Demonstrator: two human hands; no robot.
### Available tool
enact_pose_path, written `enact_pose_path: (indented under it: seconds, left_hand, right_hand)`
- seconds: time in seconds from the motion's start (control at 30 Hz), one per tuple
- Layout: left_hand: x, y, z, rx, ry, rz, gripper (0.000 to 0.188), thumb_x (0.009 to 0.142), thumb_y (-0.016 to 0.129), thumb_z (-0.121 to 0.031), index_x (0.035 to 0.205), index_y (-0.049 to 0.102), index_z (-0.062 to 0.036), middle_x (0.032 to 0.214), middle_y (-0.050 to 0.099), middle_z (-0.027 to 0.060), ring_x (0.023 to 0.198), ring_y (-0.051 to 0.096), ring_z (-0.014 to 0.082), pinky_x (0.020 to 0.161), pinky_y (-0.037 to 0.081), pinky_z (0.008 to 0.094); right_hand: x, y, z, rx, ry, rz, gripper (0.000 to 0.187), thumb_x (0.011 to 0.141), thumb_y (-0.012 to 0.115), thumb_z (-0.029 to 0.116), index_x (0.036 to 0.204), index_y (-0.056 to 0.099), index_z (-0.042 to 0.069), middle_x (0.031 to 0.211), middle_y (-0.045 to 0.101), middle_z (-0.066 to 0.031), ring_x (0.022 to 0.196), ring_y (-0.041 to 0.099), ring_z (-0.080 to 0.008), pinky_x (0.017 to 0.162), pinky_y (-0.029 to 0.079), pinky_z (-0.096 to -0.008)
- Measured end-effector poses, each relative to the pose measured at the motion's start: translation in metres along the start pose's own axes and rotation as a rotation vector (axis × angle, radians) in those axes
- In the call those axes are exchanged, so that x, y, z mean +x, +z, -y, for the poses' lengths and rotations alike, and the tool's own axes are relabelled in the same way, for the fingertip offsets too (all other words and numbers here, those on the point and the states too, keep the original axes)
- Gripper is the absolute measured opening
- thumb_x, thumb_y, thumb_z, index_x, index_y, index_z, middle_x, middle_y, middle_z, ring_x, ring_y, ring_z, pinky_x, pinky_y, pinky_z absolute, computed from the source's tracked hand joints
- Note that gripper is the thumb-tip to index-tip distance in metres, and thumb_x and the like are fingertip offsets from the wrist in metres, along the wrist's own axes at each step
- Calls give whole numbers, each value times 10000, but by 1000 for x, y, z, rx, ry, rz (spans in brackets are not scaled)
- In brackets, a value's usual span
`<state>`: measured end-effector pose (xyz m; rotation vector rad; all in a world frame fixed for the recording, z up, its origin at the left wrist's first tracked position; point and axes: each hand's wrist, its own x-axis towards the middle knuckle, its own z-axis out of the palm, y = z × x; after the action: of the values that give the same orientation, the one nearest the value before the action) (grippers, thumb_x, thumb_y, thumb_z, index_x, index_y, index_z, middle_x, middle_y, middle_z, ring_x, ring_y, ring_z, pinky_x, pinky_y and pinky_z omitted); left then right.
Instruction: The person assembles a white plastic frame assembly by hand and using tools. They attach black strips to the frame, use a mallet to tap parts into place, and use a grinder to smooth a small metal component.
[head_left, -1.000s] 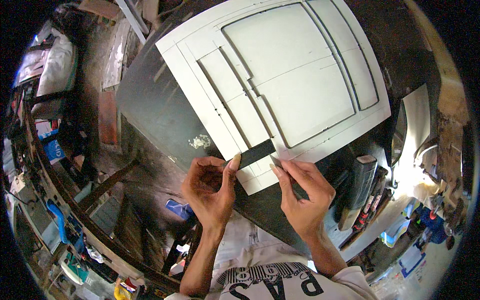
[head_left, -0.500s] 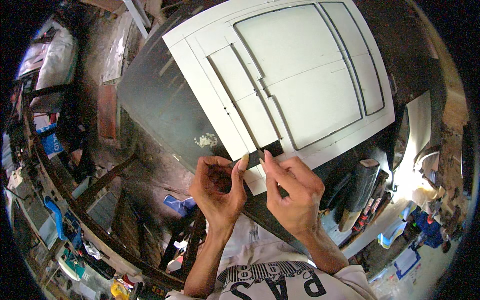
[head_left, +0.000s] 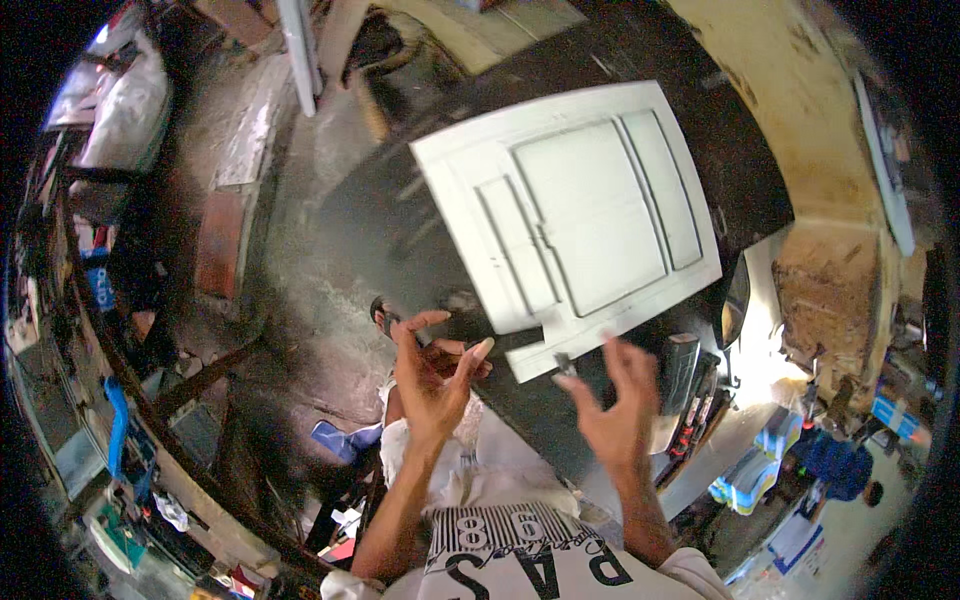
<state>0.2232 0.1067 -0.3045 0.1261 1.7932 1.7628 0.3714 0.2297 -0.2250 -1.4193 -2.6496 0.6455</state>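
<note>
A white board with dark-edged panel outlines lies on a dark tabletop. A notch is cut into its near left corner, leaving a narrow strip along the near edge. My left hand is raised left of that corner, apart from the board, its thumb and fingers spread and nothing between them. My right hand, smeared by motion, is over the near edge with thumb and fingers apart. A small grey piece shows at its thumb tip; I cannot tell what it is.
Red-and-black handled tools lie to the right of my right hand, beside a dark-bladed tool. A blue item lies low on the left. A person in dark blue is at the far right.
Both hands were pinched close together at the notch; they have drawn apart and opened, the right moving rightward and nearer me. The board looks smaller and farther off, as the view has shifted.
</note>
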Motion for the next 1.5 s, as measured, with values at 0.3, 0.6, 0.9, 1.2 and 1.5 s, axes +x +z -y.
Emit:
enact_pose_path:
  seconds: [0.3, 0.6, 0.9, 1.2, 1.5]
  left_hand:
    - [62, -195, -227, 246, 104, 338, 766, 737, 812, 35, 1361, 377, -51, 721, 681, 84, 618, 666, 149, 591, 549, 289]
    - [83, -321, -292, -120, 206, -65, 258, 799, 751, 49, 1050, 694, 38, 951, 735, 95, 881, 674, 106, 768, 543, 251]
    - [217, -444, -363, -179, 208, -240, 191, 843, 710, 51, 1033, 725, 43, 924, 717, 157, 804, 690, 157, 683, 566, 247]
    - [361, -552, -445, -165, 141, -495, 126, 815, 758, -23, 929, 748, 31, 798, 710, 111, 672, 660, 153, 607, 577, 285]
    - [530, -866, -457, 43, 346, -1147, 169, 883, 709, -128, 979, 743, 6, 775, 686, 11, 651, 595, 80, 597, 496, 252]
  right_hand:
    - [75, -33, 243, 329, -569, 701, 336, 763, 807, 98, 1064, 696, 1, 901, 700, -107, 818, 657, -190, 738, 520, -307]
    - [117, 14, 464, 759, -438, 845, 230, 820, 782, 108, 987, 736, -44, 876, 734, -100, 778, 654, -111, 704, 524, -251]
    - [247, 43, 683, 642, -772, 822, 173, 885, 702, 75, 973, 720, -73, 864, 716, -121, 765, 649, -112, 713, 517, -258]
    - [368, 111, 892, 603, -852, 1005, 95, 852, 728, 20, 892, 711, -64, 751, 695, -84, 672, 632, -89, 623, 506, -229]
    - [423, 219, 1082, 343, -890, 790, 237, 862, 711, 54, 1087, 682, -17, 890, 711, -64, 822, 655, -84, 732, 514, -236]
